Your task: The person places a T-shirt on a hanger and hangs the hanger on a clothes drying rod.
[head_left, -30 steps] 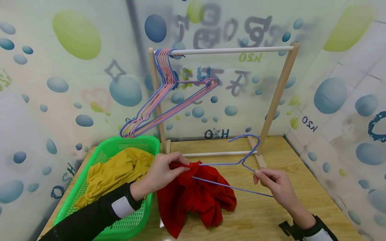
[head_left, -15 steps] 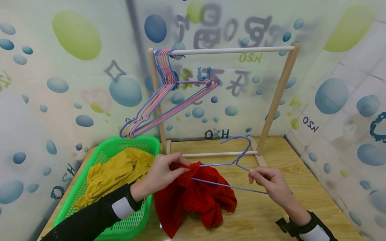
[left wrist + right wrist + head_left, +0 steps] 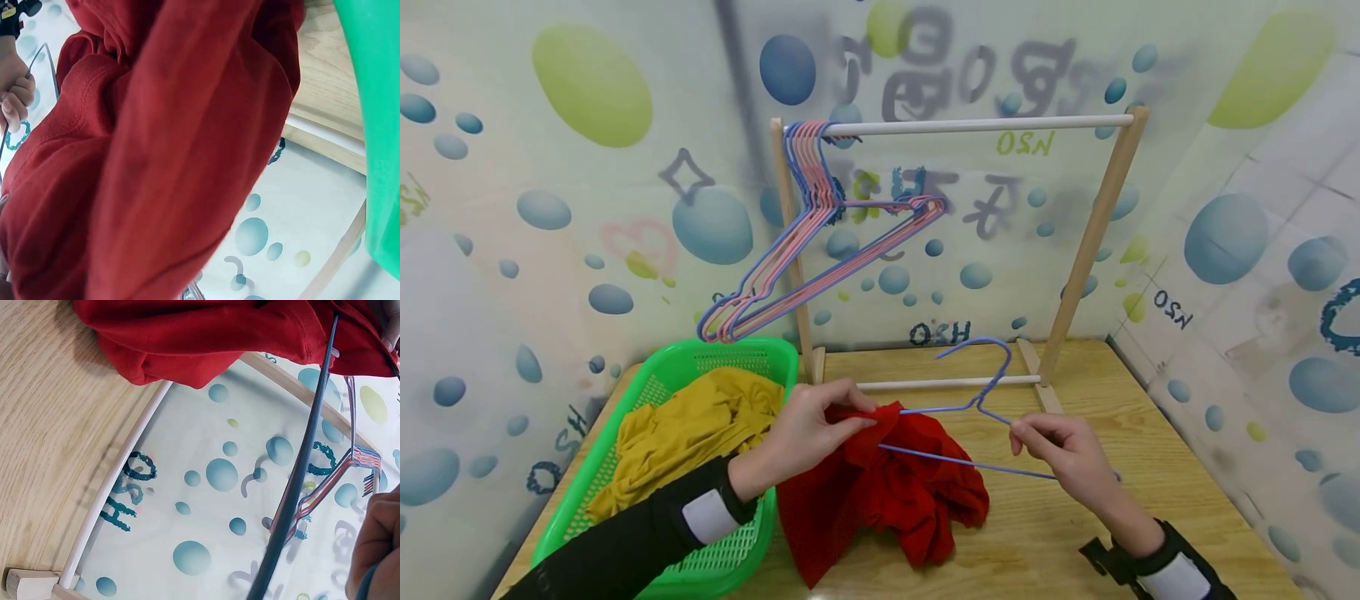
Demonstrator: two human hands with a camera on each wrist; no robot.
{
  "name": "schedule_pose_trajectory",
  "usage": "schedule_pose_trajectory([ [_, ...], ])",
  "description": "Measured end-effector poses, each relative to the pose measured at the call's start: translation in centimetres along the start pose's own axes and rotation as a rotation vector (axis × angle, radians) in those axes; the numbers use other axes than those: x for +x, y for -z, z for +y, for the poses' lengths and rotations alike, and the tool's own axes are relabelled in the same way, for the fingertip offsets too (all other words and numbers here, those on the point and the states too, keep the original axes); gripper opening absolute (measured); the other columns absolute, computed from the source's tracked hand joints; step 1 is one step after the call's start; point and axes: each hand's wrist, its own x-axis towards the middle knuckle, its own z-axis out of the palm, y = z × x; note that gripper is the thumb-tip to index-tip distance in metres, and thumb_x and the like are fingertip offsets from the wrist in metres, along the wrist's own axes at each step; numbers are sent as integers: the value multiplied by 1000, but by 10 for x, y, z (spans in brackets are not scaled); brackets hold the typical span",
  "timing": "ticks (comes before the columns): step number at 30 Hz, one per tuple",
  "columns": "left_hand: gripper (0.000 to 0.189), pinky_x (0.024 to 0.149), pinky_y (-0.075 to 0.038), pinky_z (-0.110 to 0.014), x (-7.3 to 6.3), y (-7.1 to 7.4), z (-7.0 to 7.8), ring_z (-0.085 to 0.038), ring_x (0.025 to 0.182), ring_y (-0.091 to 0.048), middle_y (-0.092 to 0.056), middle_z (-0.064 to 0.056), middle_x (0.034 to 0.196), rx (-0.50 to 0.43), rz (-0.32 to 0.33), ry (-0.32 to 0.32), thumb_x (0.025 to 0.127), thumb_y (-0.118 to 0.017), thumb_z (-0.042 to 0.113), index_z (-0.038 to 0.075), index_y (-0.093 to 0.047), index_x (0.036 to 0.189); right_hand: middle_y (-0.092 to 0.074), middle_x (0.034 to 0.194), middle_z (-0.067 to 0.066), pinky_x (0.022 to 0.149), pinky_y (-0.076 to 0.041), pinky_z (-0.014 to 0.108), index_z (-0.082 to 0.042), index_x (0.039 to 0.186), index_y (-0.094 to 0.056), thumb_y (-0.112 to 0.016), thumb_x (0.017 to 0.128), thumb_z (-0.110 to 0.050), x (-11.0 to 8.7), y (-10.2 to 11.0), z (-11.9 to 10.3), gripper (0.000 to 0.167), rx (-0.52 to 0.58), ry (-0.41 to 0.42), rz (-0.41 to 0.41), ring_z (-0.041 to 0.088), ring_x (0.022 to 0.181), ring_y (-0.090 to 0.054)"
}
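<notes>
Blue hanger [image 3: 979, 402] shifted leftward; right hand [image 3: 1069, 458] pinches it, left hand [image 3: 808, 429] pinches red cloth [image 3: 917, 487].

Solid red cloth [image 3: 917, 483] and a blue hanger [image 3: 296, 475] contrast with a tan, wood-grained tabletop [image 3: 1037, 533], mustard-yellow fabric [image 3: 700, 425] and a bright green, mesh-patterned basket [image 3: 786, 367]. Suspended hangers [image 3: 822, 200] mix pink and blue; the rail [image 3: 977, 127] is white. Blue and lime-green ovals dot the whitish wall [image 3: 625, 183]; sleeves [image 3: 617, 537] are black.
</notes>
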Motion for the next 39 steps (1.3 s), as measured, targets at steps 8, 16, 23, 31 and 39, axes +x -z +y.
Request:
schedule_pose_trajectory([
  [8,12,77,-59,-26,1,-2,1,-16,90,-74,-79,-4,94,-8,12,-16,86,-78,0,10,-74,92,-56,69,-10,46,-29,30,-7,78,-64,-51,99,10,4,-6,-3,30,-28,-19,-20,20,51,-30],
  [16,13,77,-59,-25,1,-2,1,-16,90,-74,-79,-4,95,-29,19,-7,86,-78,1,10,-74,93,-55,69,-6,48,-31,30,-5,79,-64,-50,99,9,8,-11,0,28,-20,6,-50,17,53,-34],
  [23,13,77,-59,-26,1,-2,1,-16,90,-74,-79,-3,94,-31,22,-4,86,-77,0,10,-75,93,-51,66,0,47,-31,30,-4,79,-63,-50,100,9,11,-15,1,28,3,14,-67,18,53,-33],
  [31,13,80,-59,-26,2,-3,2,-16,92,-74,-79,-3,94,-47,17,18,86,-77,-1,10,-75,93,-48,65,3,48,-31,30,-5,79,-63,-50,100,9,14,-20,2,28,4,23,-86,17,54,-34],
  [39,13,81,-59,-26,5,-6,2,-17,93,-74,-79,-4,95,-60,12,21,85,-77,-1,9,-75,93,-46,64,7,48,-31,30,-5,79,-63,-50,100,8,16,-23,2,29,6,20,-98,17,53,-33],
])
